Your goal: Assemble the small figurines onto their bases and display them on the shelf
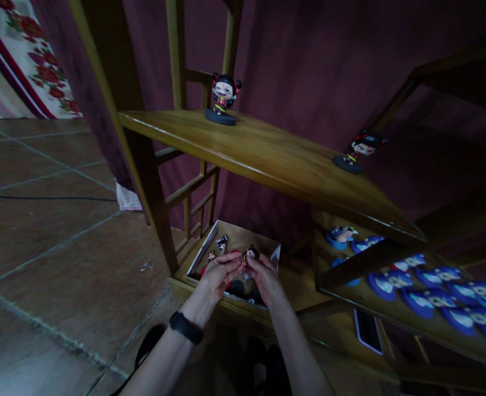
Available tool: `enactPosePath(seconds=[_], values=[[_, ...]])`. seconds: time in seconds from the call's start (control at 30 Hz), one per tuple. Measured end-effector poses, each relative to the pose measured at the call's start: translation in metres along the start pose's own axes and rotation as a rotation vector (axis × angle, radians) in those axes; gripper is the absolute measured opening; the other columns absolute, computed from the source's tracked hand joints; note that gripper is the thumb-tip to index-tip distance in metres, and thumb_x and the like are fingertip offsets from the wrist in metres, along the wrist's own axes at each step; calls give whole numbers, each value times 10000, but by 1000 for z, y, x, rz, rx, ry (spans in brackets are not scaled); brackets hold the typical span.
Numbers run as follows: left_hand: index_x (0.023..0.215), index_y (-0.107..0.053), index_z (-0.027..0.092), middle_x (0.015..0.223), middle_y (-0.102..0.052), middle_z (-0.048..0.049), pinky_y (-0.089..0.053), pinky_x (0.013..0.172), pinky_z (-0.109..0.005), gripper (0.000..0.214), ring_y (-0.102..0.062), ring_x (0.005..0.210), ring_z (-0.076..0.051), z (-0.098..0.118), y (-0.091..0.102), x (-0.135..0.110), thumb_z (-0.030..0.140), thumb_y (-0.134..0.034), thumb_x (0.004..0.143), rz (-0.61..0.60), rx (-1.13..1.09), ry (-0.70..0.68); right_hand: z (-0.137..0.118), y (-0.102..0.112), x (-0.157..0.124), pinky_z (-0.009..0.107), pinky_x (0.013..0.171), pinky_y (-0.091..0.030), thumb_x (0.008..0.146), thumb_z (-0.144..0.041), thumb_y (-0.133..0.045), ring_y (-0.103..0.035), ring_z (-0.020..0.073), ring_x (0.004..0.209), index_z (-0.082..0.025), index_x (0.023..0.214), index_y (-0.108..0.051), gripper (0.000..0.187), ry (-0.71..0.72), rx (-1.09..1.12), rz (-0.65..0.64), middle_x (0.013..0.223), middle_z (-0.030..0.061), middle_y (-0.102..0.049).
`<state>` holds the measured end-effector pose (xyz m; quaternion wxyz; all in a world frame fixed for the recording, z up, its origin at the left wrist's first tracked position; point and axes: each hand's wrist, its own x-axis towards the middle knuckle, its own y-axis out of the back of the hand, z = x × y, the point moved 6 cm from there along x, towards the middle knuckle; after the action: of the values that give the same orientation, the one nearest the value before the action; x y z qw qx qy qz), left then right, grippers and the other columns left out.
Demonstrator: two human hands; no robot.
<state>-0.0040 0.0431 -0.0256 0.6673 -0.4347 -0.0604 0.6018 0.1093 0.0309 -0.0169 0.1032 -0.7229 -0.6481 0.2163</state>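
A small black-haired figurine (250, 253) is pinched between my two hands, above an open cardboard box (274, 256) on the low shelf. My left hand (220, 273), with a black band on its wrist, closes its fingertips on the figurine's left side. My right hand (264, 275) grips it from the other side. Inside the box lie more small figurines, one at the back (222, 243) and another (212, 255) near the left wall. Dark and red pieces under my hands are partly hidden.
Above stands a wooden shelf (267, 148) bearing a figurine on a dark round base (223, 99) and a second figurine (362, 148). Several blue-based figures (428, 298) fill the right-hand shelf. A phone (367, 331) lies below them. A black cable (48, 198) crosses the tiled floor.
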Motion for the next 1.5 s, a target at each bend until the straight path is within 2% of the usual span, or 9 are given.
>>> enactPosePath(seconds=[0.17, 0.4, 0.57, 0.73, 0.87, 1.03, 1.2, 1.37, 1.5], values=[[807, -656, 98, 731, -687, -74, -523, 659, -210, 220, -641, 652, -120, 0, 0, 1, 9, -677, 606, -7, 51, -10, -2, 2, 0, 327, 783, -467, 648, -346, -664, -580, 163, 813, -204, 880, -614, 277, 41, -119, -2, 885, 16, -642], [780, -644, 114, 682, -663, -40, -505, 634, -238, 267, -618, 600, -114, 5, 2, 3, 77, -740, 533, 13, 184, -119, -8, 5, 2, 288, 714, -489, 627, -336, -658, -579, 143, 760, -249, 953, -550, 354, 101, -301, 9, 843, -15, -618], [810, -621, 113, 692, -655, -59, -471, 543, -204, 212, -602, 575, -103, 20, 20, 12, 104, -688, 609, 129, 267, -166, -18, 26, 9, 284, 653, -506, 596, -325, -668, -562, 131, 715, -227, 908, -536, 353, 129, -284, 126, 813, -19, -579], [763, -628, 128, 589, -608, -14, -419, 520, -202, 148, -549, 522, -96, 25, 28, 25, 146, -659, 619, 117, 505, -249, -25, 43, 12, 292, 639, -514, 548, -321, -699, -562, 128, 701, -209, 898, -539, 401, 133, -272, 189, 786, -23, -568], [700, -655, 170, 621, -608, -7, -392, 590, -215, 107, -525, 572, -111, 9, 23, 33, 111, -621, 617, 65, 904, -365, -29, 49, 13, 284, 631, -518, 551, -321, -694, -570, 126, 698, -217, 921, -548, 412, 134, -251, 221, 799, -21, -573], [629, -639, 202, 581, -566, -12, -369, 691, -257, 102, -537, 669, -170, -27, 21, 37, 107, -626, 592, -22, 1329, -349, -36, 50, 11, 276, 637, -520, 564, -303, -681, -575, 128, 708, -219, 915, -555, 382, 137, -279, 210, 800, -17, -582], [622, -602, 178, 719, -596, -76, -331, 842, -322, 184, -539, 879, -251, -40, 16, 30, 18, -620, 534, 78, 1435, -355, -41, 51, 8, 284, 623, -518, 554, -311, -679, -574, 147, 732, -217, 896, -554, 376, 139, -311, 214, 812, -10, -583], [631, -587, 167, 740, -594, -124, -283, 906, -369, 158, -534, 930, -270, -44, 1, 24, 42, -505, 681, 89, 1427, -400, -36, 55, 10, 296, 630, -516, 553, -320, -680, -577, 157, 736, -219, 909, -549, 393, 145, -313, 211, 818, -4, -594], [657, -593, 158, 725, -592, -128, -290, 897, -379, 164, -538, 912, -271, -46, -6, 19, 35, -490, 691, 105, 1416, -378, -31, 57, 14, 308, 635, -513, 564, -313, -676, -575, 159, 729, -221, 915, -546, 386, 137, -326, 206, 817, -3, -594]])
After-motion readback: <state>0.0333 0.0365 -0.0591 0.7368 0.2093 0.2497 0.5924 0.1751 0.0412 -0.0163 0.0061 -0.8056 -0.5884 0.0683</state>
